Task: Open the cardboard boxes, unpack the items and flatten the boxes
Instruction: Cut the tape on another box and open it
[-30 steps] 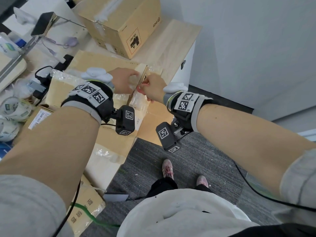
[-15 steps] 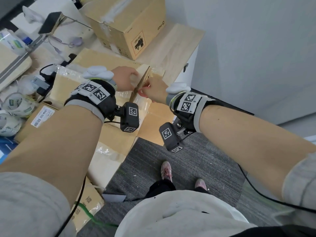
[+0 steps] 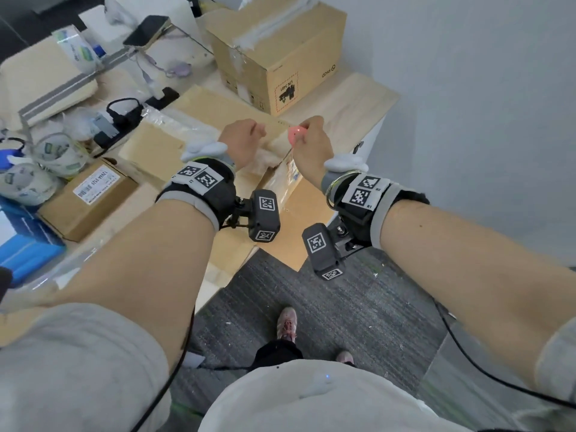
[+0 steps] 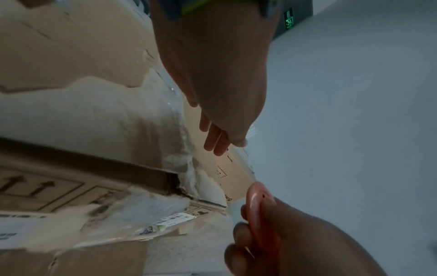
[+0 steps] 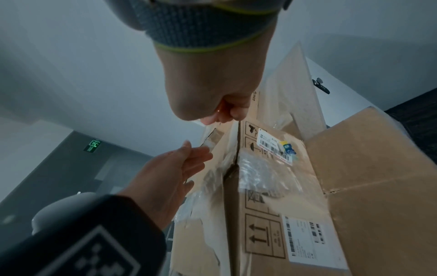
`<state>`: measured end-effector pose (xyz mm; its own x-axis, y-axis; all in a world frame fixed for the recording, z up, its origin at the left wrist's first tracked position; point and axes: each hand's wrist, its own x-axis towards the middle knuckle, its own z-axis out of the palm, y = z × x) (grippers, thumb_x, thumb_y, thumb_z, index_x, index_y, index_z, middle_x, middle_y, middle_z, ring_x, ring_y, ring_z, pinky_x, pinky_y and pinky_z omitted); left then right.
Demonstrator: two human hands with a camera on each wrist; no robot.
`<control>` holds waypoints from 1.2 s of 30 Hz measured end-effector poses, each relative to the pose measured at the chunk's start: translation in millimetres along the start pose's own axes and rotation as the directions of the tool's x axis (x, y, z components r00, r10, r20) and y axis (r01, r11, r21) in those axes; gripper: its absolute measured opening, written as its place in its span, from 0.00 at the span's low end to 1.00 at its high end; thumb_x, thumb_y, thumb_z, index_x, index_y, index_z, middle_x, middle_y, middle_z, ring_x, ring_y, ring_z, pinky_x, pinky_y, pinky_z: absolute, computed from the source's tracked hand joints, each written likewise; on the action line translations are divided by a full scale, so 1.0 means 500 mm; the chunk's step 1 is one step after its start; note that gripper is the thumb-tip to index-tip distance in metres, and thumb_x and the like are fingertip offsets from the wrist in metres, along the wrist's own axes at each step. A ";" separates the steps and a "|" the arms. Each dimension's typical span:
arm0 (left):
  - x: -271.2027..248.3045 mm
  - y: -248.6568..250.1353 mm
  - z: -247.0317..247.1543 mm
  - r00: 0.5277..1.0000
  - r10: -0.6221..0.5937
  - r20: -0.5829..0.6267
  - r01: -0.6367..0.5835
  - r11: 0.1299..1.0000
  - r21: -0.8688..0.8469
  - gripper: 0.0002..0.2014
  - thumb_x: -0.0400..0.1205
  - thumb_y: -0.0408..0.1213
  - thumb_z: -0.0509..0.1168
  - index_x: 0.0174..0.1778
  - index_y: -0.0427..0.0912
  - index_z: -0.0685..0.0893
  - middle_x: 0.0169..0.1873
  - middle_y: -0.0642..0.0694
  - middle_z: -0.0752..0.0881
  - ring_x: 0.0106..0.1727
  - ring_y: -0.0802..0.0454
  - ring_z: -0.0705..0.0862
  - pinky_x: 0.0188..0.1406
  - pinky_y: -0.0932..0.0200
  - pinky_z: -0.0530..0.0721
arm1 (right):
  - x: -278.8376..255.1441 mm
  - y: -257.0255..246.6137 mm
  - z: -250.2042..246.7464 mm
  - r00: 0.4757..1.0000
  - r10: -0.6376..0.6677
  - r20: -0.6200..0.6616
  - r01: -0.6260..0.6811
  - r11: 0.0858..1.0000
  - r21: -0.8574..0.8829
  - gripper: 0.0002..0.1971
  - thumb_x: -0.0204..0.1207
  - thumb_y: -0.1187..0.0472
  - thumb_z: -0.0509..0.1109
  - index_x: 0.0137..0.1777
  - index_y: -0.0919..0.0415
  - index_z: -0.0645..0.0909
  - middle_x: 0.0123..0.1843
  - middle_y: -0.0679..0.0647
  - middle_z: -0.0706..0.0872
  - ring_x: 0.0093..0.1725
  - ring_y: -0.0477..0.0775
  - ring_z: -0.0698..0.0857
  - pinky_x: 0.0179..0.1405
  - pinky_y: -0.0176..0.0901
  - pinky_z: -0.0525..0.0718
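Note:
A large cardboard box (image 3: 199, 116) with torn clear tape along its seams stands at the table's edge in front of me. Its labelled side (image 5: 260, 214) faces my body, split by a vertical seam. My left hand (image 3: 246, 138) hovers over the box's near corner with fingers loosely straight (image 4: 212, 142), holding nothing. A little to its right, my right hand (image 3: 307, 138) is curled round a small pink ring-shaped cutter (image 3: 295, 135), also seen in the left wrist view (image 4: 260, 211). In the right wrist view the right hand (image 5: 224, 110) is a fist above the seam.
A second taped box (image 3: 280, 57) stands behind on the wooden table (image 3: 358, 101). To the left lie a small labelled box (image 3: 90, 198), tape rolls (image 3: 50, 151), a cabled power strip (image 3: 124, 120) and a phone on a stand (image 3: 146, 29). A grey wall (image 3: 467, 120) rises on the right; carpet (image 3: 343, 307) lies below.
The two hands, which met at the box's corner flap, have drawn apart. The left hand no longer holds the flap. The pink cutter now shows in the right hand.

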<state>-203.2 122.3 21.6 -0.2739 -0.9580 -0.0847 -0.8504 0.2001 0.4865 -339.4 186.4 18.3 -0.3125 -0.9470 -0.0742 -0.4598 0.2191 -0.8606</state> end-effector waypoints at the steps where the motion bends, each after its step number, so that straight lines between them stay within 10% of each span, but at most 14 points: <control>1: -0.004 0.005 0.003 1.000 0.012 -0.016 -0.012 0.999 -0.043 0.20 0.90 0.44 0.48 0.60 0.38 0.84 0.60 0.43 0.85 0.60 0.45 0.81 0.55 0.58 0.71 | 0.003 -0.004 0.000 0.999 -0.019 -0.025 0.020 1.000 0.018 0.12 0.85 0.67 0.53 0.66 0.69 0.66 0.48 0.55 0.76 0.42 0.53 0.75 0.23 0.29 0.66; 12: -0.058 -0.103 -0.046 0.915 -0.243 -0.321 0.180 0.960 -0.216 0.13 0.87 0.46 0.56 0.52 0.42 0.81 0.44 0.48 0.83 0.51 0.44 0.81 0.55 0.48 0.76 | 0.016 -0.105 0.160 0.957 -0.270 0.110 0.271 0.963 0.003 0.08 0.78 0.61 0.68 0.52 0.62 0.73 0.49 0.55 0.82 0.47 0.54 0.81 0.40 0.39 0.73; 19: -0.169 -0.265 -0.077 0.750 -0.548 -0.371 0.444 0.832 -0.333 0.11 0.88 0.37 0.53 0.61 0.37 0.76 0.55 0.41 0.84 0.54 0.44 0.83 0.49 0.55 0.74 | 0.021 -0.147 0.260 0.843 -0.339 0.417 0.487 0.809 -0.327 0.20 0.77 0.55 0.65 0.68 0.58 0.74 0.70 0.56 0.75 0.68 0.58 0.73 0.61 0.48 0.71; 23: -0.247 -0.378 -0.064 0.607 -0.727 -0.319 0.640 0.686 -0.345 0.11 0.88 0.37 0.52 0.40 0.45 0.71 0.58 0.35 0.83 0.62 0.36 0.81 0.58 0.50 0.76 | 0.037 -0.163 0.327 0.858 -0.261 0.443 0.481 0.712 -0.511 0.25 0.75 0.52 0.67 0.70 0.60 0.71 0.71 0.59 0.72 0.69 0.62 0.70 0.62 0.50 0.71; 27: -0.301 -0.488 -0.036 0.528 -0.813 -0.245 0.738 0.582 -0.341 0.18 0.87 0.35 0.54 0.30 0.49 0.63 0.38 0.43 0.78 0.59 0.37 0.81 0.39 0.59 0.76 | 0.053 -0.171 0.381 0.892 -0.236 0.385 0.433 0.689 -0.581 0.35 0.70 0.44 0.70 0.73 0.63 0.67 0.72 0.60 0.71 0.70 0.64 0.70 0.70 0.54 0.68; 32: -0.330 -0.582 -0.005 0.482 -0.866 -0.131 0.828 0.500 -0.254 0.14 0.86 0.35 0.57 0.65 0.33 0.78 0.65 0.32 0.79 0.62 0.37 0.80 0.45 0.56 0.68 | 0.072 -0.161 0.420 0.911 -0.204 0.359 0.397 0.673 -0.624 0.48 0.64 0.33 0.71 0.77 0.63 0.62 0.76 0.60 0.67 0.74 0.64 0.66 0.72 0.59 0.66; 36: -0.335 -0.618 0.022 0.460 -0.880 -0.119 0.824 0.473 -0.312 0.16 0.87 0.36 0.56 0.69 0.34 0.75 0.32 0.52 0.68 0.30 0.60 0.64 0.26 0.68 0.60 | 0.083 -0.161 0.424 0.914 -0.173 0.368 0.385 0.660 -0.645 0.52 0.63 0.27 0.70 0.78 0.62 0.61 0.76 0.59 0.67 0.74 0.63 0.66 0.69 0.59 0.68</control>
<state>100.6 223.1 -124.0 0.6754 -0.6414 -0.3638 -0.4879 -0.7586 0.4318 -139.4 79.9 -22.4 0.0999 -0.9895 -0.1046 -0.9599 -0.0682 -0.2718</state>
